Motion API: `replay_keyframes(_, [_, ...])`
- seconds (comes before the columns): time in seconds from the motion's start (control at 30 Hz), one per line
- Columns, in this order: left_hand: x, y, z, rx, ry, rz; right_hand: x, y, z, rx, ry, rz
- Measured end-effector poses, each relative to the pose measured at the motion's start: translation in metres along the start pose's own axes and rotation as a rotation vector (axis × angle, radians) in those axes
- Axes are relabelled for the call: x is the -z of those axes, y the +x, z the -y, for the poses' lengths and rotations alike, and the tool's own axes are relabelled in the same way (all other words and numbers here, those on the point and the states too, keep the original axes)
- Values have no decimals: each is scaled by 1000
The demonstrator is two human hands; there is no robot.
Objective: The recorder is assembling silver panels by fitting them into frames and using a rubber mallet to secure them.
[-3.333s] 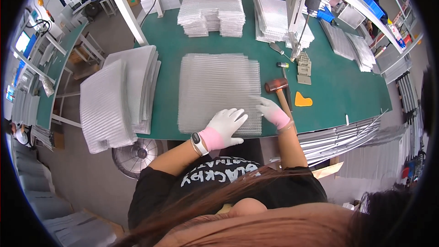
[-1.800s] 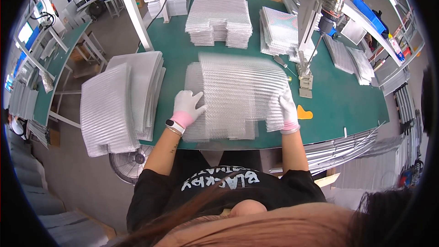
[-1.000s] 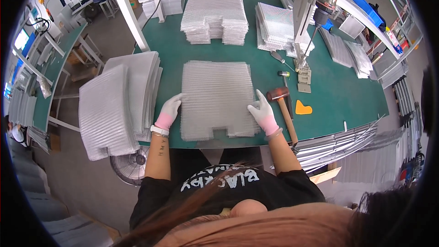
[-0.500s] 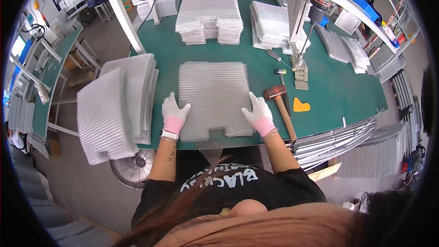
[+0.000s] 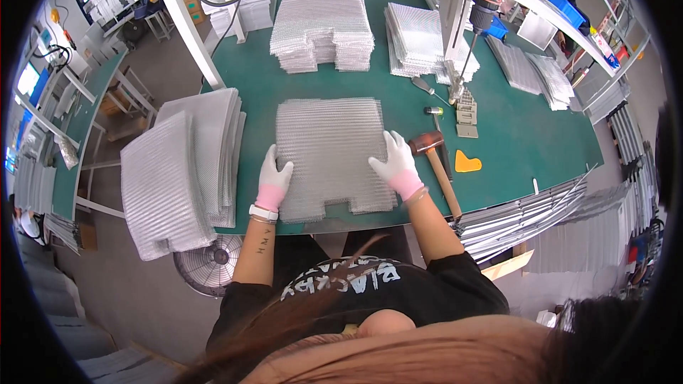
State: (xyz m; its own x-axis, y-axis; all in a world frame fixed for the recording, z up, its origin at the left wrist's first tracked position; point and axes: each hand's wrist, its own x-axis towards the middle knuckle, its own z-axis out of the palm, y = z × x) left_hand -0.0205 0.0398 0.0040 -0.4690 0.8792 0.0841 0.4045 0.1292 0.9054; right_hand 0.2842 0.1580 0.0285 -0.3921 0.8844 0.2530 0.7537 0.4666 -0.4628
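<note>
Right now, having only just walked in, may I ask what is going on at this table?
A person has the white-gloved left hand at the left edge of some ribbed translucent sheets and the right hand at their right edge, fingers and thumbs spread. The sheets lie flat on the green table, their notched side facing the person. A mallet and a small yellow piece lie to the right; a taller stack of notched sheets stands farther back.

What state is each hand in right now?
Left hand: open, thumb over the left edge of the ridged translucent sheets.
Right hand: open, thumb over their right edge.
</note>
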Motion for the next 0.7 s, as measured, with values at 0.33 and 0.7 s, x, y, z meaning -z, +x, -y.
replay_keyframes(0.33, [-8, -2, 0, -32, 188, -51, 9, 39, 18, -42, -240, 234])
replay_keyframes(0.7, [-2, -4, -10, -183, 121, -112, 28, 39, 32, -15, -270, 191])
